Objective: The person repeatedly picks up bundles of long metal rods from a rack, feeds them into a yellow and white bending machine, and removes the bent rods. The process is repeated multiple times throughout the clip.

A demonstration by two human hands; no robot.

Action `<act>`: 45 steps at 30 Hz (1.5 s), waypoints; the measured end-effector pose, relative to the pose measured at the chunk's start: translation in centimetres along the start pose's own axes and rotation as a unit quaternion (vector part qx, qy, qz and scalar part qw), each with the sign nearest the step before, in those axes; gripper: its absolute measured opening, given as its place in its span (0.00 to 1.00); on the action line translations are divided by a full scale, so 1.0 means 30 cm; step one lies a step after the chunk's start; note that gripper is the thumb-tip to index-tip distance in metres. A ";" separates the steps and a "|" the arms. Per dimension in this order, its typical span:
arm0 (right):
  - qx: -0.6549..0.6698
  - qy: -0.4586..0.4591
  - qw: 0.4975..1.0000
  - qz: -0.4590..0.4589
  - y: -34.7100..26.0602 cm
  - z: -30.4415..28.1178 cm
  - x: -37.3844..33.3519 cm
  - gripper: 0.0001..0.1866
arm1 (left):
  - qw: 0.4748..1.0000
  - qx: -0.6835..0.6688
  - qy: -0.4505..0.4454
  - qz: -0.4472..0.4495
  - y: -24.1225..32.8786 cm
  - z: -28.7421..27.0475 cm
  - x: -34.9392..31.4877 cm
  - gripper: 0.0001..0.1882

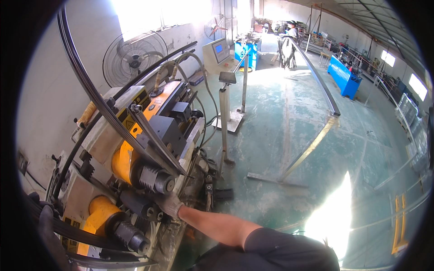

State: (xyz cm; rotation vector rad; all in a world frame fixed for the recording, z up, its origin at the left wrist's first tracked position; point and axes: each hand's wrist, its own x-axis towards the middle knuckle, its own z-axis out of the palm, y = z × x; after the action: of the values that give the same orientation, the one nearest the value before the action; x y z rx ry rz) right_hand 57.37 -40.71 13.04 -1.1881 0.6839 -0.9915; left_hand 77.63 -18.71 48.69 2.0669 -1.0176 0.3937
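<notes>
My right hand [170,205], in a pale knit glove, reaches in among the rollers of a bending machine [97,140]. It is beside a dark cylinder [135,203], below the upper ribbed black roller [156,179]; its fingertips are hidden there. At the left rim my left hand [46,223], in a dark glove and in shadow, is closed round a dark curved metal bar [74,230]. This bar sweeps past the lower ribbed roller [131,237]. Yellow housings [124,162] carry the rollers. More long curved bars [92,92] rise over the machine toward the upper left.
A wall fan [134,58] and a control box with a screen [219,50] stand behind the machine. A metal post stand [224,122] is close on the right. One long square tube [316,81] rests on a floor stand [307,149]. Blue machines [343,77] and a person [291,31] are farther off.
</notes>
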 end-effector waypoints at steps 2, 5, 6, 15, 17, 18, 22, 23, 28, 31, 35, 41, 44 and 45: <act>-0.051 0.016 0.998 -0.018 0.019 -0.001 0.007 0.24 | 1.000 -0.008 -0.014 0.000 -0.018 -0.005 0.012 0.21; -0.081 0.034 0.996 -0.034 0.058 0.005 0.020 0.24 | 0.999 -0.027 -0.029 -0.003 -0.054 -0.004 0.010 0.22; -0.086 0.041 0.995 -0.025 0.068 0.009 0.024 0.24 | 0.999 -0.033 -0.035 -0.001 -0.067 -0.006 0.003 0.23; 0.151 0.007 0.988 0.045 0.097 0.021 0.034 0.18 | 0.996 -0.007 0.051 0.072 -0.089 -0.003 -0.014 0.38; 0.004 0.020 0.998 -0.063 0.131 0.021 0.053 0.16 | 0.995 -0.040 0.052 0.072 -0.056 -0.028 -0.004 0.40; -0.021 0.027 0.997 -0.075 0.153 0.024 0.058 0.15 | 0.994 -0.023 0.044 0.097 -0.040 -0.045 0.006 0.39; -0.035 0.025 0.997 -0.063 0.207 0.016 0.065 0.13 | 0.987 -0.022 0.121 0.098 -0.011 -0.100 0.050 0.31; -0.059 0.021 0.995 -0.079 0.205 0.008 0.056 0.13 | 0.994 -0.036 0.079 0.061 -0.015 -0.099 0.044 0.27; 0.148 -0.002 0.987 0.069 0.124 -0.021 -0.011 0.15 | 0.996 0.055 0.059 0.029 -0.009 -0.077 -0.044 0.24; 0.157 -0.005 0.983 0.093 0.085 -0.018 -0.021 0.15 | 0.996 -0.089 0.006 -0.004 0.053 -0.084 -0.077 0.26; 0.126 -0.006 0.989 0.075 0.097 -0.017 -0.009 0.13 | 0.972 -0.219 -0.044 -0.069 0.124 -0.107 -0.075 0.35; 0.076 -0.008 0.997 0.009 0.128 -0.016 -0.007 0.13 | 0.980 -0.195 -0.035 -0.033 0.134 -0.088 -0.077 0.36; 0.091 -0.016 0.995 0.039 0.113 -0.016 -0.006 0.13 | 0.977 -0.205 -0.056 -0.023 0.163 -0.078 -0.077 0.37; 0.093 -0.019 0.995 0.039 0.108 -0.019 -0.007 0.13 | 0.975 -0.212 -0.059 -0.022 0.175 -0.076 -0.086 0.37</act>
State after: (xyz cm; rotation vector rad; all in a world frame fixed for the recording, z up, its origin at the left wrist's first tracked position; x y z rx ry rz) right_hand 57.65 -40.58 9.77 -1.0072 0.5895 -0.9443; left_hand 72.08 -17.57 51.40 1.7357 -1.0213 0.0228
